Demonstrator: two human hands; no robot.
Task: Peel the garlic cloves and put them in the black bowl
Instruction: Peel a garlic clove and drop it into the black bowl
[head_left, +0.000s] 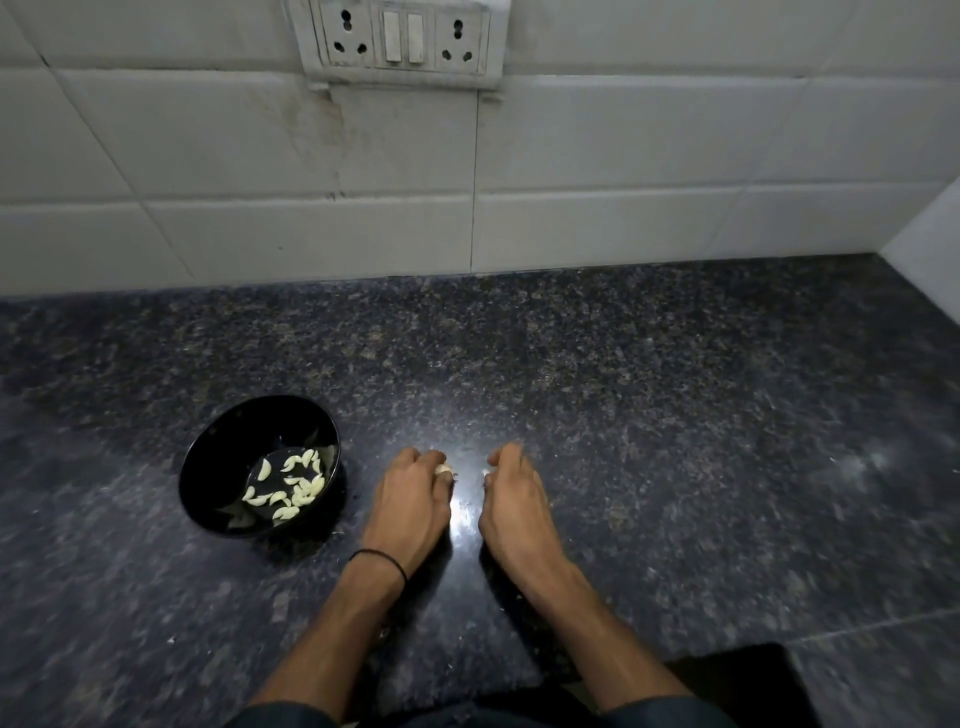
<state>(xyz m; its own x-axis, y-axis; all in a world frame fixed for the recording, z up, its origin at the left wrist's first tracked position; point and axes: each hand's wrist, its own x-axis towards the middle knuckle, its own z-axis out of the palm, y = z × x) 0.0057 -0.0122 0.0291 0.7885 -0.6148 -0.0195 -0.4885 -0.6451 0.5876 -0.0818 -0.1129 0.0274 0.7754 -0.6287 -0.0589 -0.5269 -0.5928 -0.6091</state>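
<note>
A black bowl (208, 467) stands on the dark granite counter, left of my hands, with several peeled garlic cloves (291, 488) lying in its bottom. My left hand (410, 499) rests on the counter just right of the bowl, fingers curled around a pale garlic piece (443, 470) that peeks out at the fingertips. My right hand (511, 499) lies a short gap to the right, fingers curled, with a small whitish bit (487, 472) at its thumb; whether that bit is a clove or skin is unclear. A black band circles my left wrist.
The speckled granite counter (675, 415) runs back to a white tiled wall (571, 182) with a socket and switch panel (405, 36). A second tiled wall (930, 249) closes the right side. Small flecks of garlic skin (171, 640) lie on the counter near my left forearm.
</note>
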